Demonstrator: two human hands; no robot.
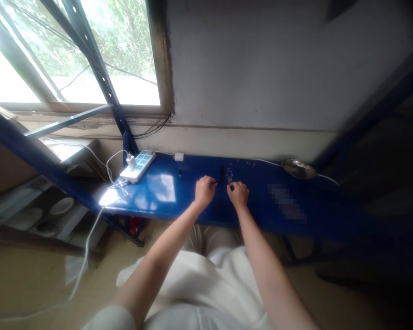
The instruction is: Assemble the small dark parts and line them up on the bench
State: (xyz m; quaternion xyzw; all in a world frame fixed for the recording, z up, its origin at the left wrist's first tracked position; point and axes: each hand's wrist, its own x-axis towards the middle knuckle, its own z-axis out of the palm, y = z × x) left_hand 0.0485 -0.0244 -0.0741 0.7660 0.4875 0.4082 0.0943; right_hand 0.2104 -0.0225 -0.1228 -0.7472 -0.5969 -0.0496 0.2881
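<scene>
My left hand (205,190) rests low over the blue tabletop (189,206), its fingers curled in a pinch. To its right, my right hand (238,194) has its thumb and fingers closed in a similar way. What either one holds, if anything, is too small to make out. Between and just beyond the hands lies a small dark object (222,173). Several tiny clear pieces (229,173) are scattered beside it, close to my right fingertips. Farther left on the table is another little dark piece (180,172).
A white power strip (137,167) with a plugged-in charger (131,161) sits at the left end. Near the wall are a small white box (179,157) and, at right, a shiny metal dish (298,168) by a white cable. A blue metal frame (103,85) rises at left.
</scene>
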